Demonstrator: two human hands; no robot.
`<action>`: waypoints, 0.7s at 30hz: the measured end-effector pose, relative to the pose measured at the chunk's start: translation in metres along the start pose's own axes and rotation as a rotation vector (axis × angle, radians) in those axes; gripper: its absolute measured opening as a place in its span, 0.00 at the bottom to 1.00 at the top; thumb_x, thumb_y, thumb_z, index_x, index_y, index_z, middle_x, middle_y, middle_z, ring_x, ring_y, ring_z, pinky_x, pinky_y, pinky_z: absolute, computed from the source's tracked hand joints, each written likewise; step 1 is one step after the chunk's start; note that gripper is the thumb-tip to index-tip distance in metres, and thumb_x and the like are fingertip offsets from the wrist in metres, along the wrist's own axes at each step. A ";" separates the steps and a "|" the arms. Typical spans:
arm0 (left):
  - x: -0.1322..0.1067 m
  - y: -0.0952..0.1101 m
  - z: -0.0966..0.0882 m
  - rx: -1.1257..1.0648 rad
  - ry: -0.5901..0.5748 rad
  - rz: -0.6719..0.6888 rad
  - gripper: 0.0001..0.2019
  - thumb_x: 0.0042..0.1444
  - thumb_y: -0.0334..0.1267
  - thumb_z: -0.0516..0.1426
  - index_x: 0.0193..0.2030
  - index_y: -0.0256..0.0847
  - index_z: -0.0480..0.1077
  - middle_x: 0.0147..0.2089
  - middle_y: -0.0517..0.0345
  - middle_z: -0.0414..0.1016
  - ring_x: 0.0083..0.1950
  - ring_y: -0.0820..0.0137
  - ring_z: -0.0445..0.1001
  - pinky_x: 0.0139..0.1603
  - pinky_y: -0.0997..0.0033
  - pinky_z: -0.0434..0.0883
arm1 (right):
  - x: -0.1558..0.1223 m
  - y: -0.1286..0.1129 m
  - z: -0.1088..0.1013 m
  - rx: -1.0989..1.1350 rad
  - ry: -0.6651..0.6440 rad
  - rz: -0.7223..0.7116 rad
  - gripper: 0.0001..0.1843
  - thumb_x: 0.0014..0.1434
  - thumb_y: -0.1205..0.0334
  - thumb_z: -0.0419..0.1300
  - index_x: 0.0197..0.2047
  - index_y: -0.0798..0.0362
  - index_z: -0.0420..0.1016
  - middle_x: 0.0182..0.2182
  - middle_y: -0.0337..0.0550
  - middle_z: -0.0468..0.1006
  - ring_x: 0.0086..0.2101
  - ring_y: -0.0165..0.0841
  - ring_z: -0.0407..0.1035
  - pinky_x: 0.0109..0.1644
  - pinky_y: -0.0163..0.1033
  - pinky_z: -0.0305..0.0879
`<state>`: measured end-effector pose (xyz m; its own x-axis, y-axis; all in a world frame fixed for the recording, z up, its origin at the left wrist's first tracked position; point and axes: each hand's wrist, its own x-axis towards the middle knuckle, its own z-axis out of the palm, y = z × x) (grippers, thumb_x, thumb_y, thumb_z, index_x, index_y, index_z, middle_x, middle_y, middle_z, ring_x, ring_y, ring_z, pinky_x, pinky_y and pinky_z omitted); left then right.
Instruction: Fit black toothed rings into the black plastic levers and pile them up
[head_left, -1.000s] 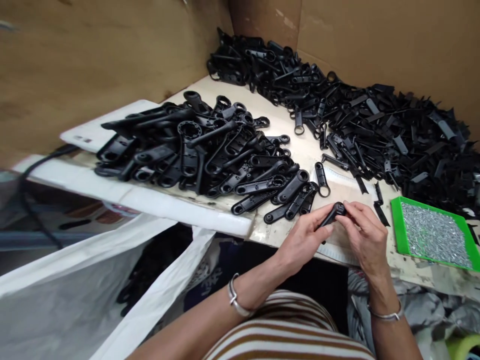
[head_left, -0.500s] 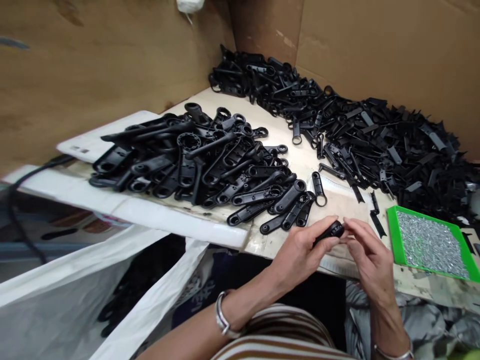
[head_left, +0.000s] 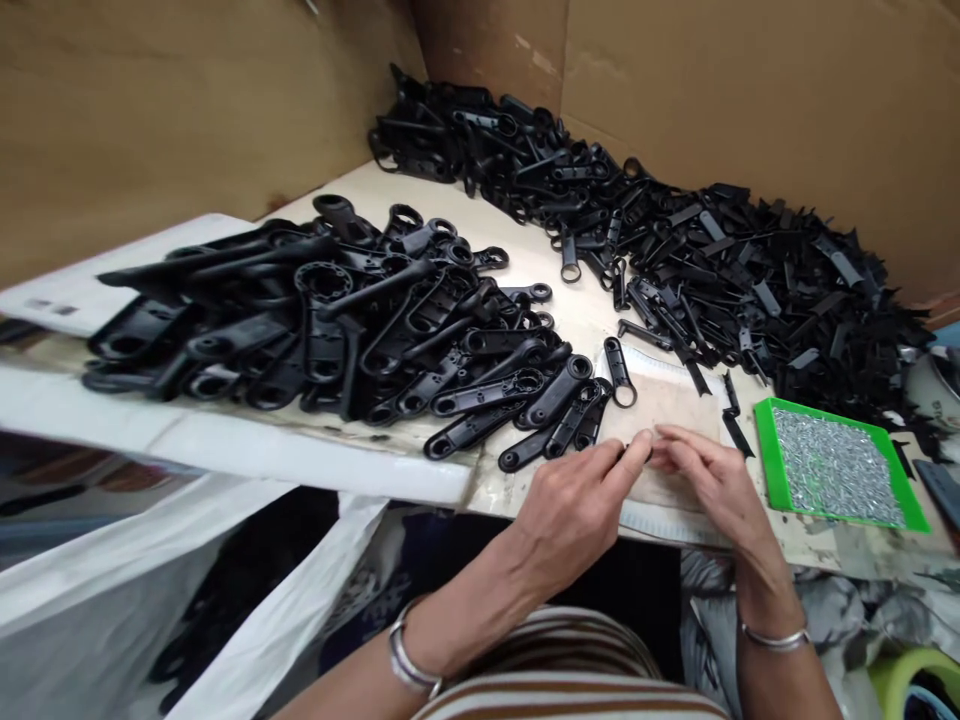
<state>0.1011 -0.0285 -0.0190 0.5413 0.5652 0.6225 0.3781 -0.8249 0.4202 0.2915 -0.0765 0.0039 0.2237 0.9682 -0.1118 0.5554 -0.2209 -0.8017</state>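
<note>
My left hand [head_left: 574, 505] is closed around a black plastic part [head_left: 630, 452], of which only a small dark bit shows between the fingers. Close beside it, my right hand [head_left: 716, 485] has its thumb and fingertips pinched together at the end of that part. Whatever lies between the right fingertips is too small or hidden to make out. Both hands are over a beige pad [head_left: 664, 405] at the table's front edge. Just beyond them lies a loose black ring-ended part [head_left: 619, 372].
A heap of black ring-ended handles [head_left: 322, 310] covers the table's left side. A larger pile of black parts [head_left: 750, 270] runs along the cardboard wall [head_left: 750, 90]. To the right sits a green tray [head_left: 776, 455] of small silvery pieces. A white bag [head_left: 277, 610] hangs open below.
The view has shifted slightly. My left hand has turned over more, so its back faces up and hides most of the black part. The right fingertips stay at the part's end.
</note>
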 end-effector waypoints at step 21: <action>0.035 -0.035 -0.021 0.243 -0.094 -0.105 0.18 0.64 0.26 0.48 0.57 0.38 0.70 0.61 0.38 0.71 0.68 0.44 0.61 0.62 0.16 0.39 | 0.124 0.015 -0.059 -0.997 0.241 0.003 0.17 0.59 0.65 0.56 0.50 0.55 0.77 0.46 0.57 0.77 0.46 0.48 0.73 0.46 0.49 0.68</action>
<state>0.0910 0.0201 0.0013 0.5529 0.6551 0.5149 0.5987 -0.7422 0.3012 0.3753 0.0330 0.0127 0.3200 0.9426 0.0957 0.9430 -0.3266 0.0632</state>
